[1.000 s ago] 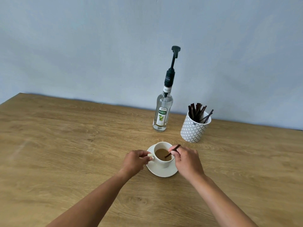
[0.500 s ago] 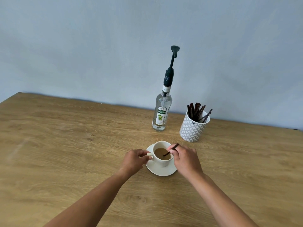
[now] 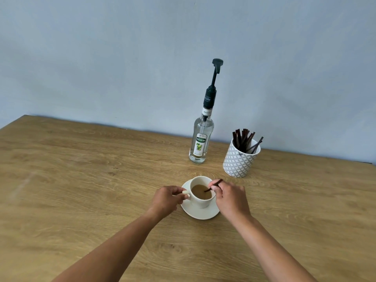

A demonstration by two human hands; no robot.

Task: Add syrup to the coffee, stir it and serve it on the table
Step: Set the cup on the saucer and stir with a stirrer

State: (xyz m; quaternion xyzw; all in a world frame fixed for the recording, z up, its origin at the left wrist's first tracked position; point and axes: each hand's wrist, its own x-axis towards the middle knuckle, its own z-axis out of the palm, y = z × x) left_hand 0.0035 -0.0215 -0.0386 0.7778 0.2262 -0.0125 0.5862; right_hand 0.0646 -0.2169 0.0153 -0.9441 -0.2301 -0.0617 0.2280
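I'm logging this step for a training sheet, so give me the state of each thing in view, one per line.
Cup: upright on the saucer, holding light brown coffee.
Saucer: flat on the table.
Stirrer: tilted, lower end in the coffee.
Left hand: pinching the cup's handle.
Right hand: gripping the stirrer.
Syrup bottle: upright, pump fitted, nearly empty.
Patterned pot: upright, holding spare dark stirrers.

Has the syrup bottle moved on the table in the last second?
No. The bottle keeps its spot beside the patterned pot; only the camera shifted.
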